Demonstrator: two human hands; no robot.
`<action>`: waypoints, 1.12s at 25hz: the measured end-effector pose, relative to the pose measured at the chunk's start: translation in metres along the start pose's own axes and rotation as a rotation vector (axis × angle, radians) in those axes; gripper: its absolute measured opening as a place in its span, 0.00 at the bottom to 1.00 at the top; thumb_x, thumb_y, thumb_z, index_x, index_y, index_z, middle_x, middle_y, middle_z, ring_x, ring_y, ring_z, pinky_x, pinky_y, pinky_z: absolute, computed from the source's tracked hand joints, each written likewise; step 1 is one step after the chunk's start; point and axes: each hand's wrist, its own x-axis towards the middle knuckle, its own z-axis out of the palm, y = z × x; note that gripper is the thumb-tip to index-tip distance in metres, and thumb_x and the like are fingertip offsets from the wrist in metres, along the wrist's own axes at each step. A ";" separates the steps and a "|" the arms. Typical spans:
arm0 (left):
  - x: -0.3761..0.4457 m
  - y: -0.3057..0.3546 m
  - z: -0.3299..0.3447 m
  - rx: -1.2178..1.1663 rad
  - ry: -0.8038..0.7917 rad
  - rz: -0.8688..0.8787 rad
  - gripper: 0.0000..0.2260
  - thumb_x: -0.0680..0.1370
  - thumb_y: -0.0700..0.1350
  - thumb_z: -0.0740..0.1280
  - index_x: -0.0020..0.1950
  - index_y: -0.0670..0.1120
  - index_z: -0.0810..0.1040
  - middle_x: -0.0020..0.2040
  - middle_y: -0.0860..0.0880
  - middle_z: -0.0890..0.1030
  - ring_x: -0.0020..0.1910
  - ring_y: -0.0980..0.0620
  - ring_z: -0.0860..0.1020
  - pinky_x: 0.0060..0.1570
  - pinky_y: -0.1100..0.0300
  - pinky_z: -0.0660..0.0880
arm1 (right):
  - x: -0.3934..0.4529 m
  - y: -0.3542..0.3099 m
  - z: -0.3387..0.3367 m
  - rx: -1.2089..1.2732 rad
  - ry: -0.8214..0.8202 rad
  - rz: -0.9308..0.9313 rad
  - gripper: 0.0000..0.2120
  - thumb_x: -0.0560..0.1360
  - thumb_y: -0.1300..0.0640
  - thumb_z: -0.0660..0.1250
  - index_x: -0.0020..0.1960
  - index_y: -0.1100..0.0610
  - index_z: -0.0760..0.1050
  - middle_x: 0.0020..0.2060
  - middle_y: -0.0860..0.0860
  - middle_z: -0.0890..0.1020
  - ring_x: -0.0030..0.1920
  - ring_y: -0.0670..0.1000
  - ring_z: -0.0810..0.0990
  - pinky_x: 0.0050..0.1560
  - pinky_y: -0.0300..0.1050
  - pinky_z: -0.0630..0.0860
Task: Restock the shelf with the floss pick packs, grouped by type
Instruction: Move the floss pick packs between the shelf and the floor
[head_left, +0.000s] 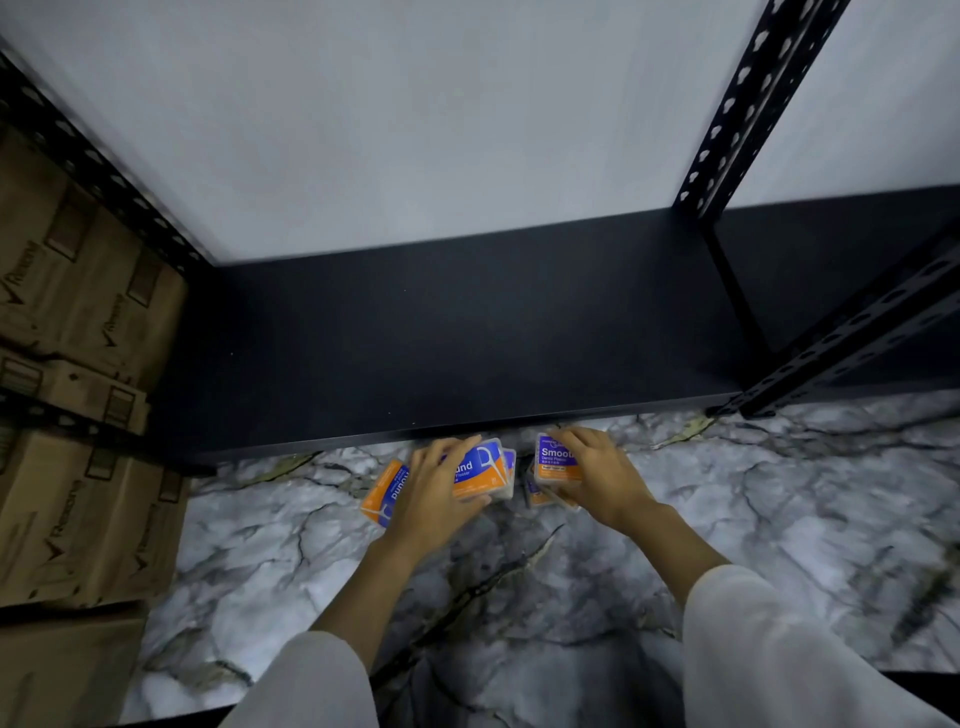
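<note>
Left hand: we are laying our left hand (434, 491) flat, fingers spread, over a fanned bunch of packs (480, 467) with blue-and-orange labels; one reads "…ound". We judge we are gathering them, though we cannot tell whether the fingers are curling underneath.

Right hand: we are resting our right hand (597, 478) on a smaller pile, the Smooth packs (556, 460), fingers loosely apart and draped over the top pack. Whether it is gripping or only pressing, we cannot tell.

Where the packs are: all are lying on the floor (519, 597) under our palms, just short of the shelf edge beyond our fingertips. None is on the shelf yet.

Why so held: we are keeping the two label kinds apart, one pile per hand, a clear gap between them. We judge this is sorting by type before lifting.

Stage: we are judging the restock as barely begun.

Shelf: the shelf (467, 332) is lying past our fingertips, a dark matt board, low, close above the floor, with nothing on the part we are seeing.

Floor: we are working over a grey-white marbled surface, dark-veined, looking smooth.

Frame: a black perforated upright (748, 109) is rising beyond our right hand.

Boxes: brown cartons (78, 312) are standing stacked well out past our left hand.

Wall: a plain pale wall (415, 114) is standing behind the shelf.

Sleeves: we are wearing pale sleeves (779, 649), pushed back from the wrists.
</note>
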 end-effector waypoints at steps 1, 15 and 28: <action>0.000 0.000 0.000 -0.001 -0.002 -0.005 0.34 0.73 0.52 0.72 0.75 0.56 0.61 0.68 0.55 0.66 0.67 0.53 0.61 0.61 0.61 0.64 | 0.000 0.000 0.000 0.000 -0.001 0.000 0.35 0.73 0.49 0.71 0.74 0.52 0.60 0.70 0.51 0.67 0.70 0.52 0.63 0.69 0.49 0.65; -0.010 0.029 -0.032 0.052 -0.055 -0.051 0.34 0.77 0.59 0.65 0.78 0.54 0.54 0.79 0.52 0.53 0.78 0.50 0.49 0.74 0.53 0.52 | -0.014 -0.016 -0.035 -0.080 -0.047 0.061 0.32 0.76 0.60 0.66 0.76 0.55 0.56 0.75 0.54 0.60 0.75 0.55 0.59 0.71 0.50 0.63; -0.081 0.208 -0.205 0.243 0.119 0.111 0.12 0.78 0.56 0.62 0.57 0.54 0.77 0.58 0.54 0.80 0.57 0.51 0.78 0.55 0.54 0.74 | -0.151 -0.116 -0.267 -0.132 0.202 0.031 0.19 0.78 0.44 0.60 0.65 0.51 0.71 0.59 0.52 0.77 0.57 0.55 0.77 0.56 0.53 0.74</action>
